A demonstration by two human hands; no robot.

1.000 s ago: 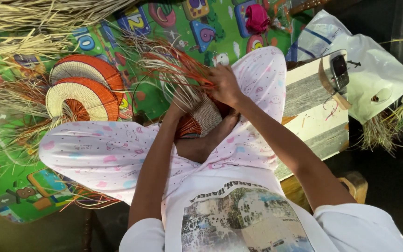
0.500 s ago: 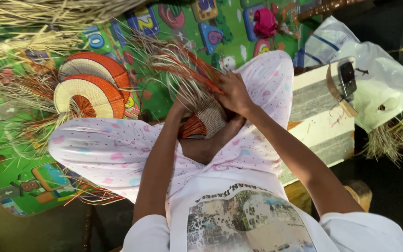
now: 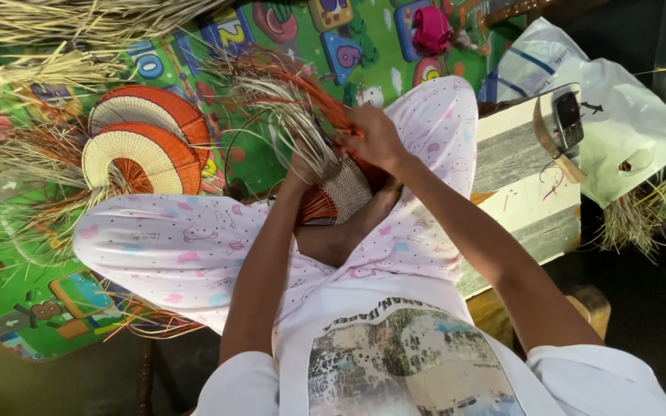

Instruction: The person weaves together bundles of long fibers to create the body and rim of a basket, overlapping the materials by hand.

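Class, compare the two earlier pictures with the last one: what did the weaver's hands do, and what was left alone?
Little moved. The right hand stays gripping the orange and pale strands, shifting only slightly, and the left hand stays against the half-woven piece on the lap. Nothing was taken up or let go. The two finished woven fans, the play mat, the phone and the white board stayed in place.

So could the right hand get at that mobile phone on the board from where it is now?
Probably yes. The mobile phone lies uncovered on the board, just beyond the right knee, with nothing between. But the right hand is busy gripping strands of the half-woven piece and would have to let go.
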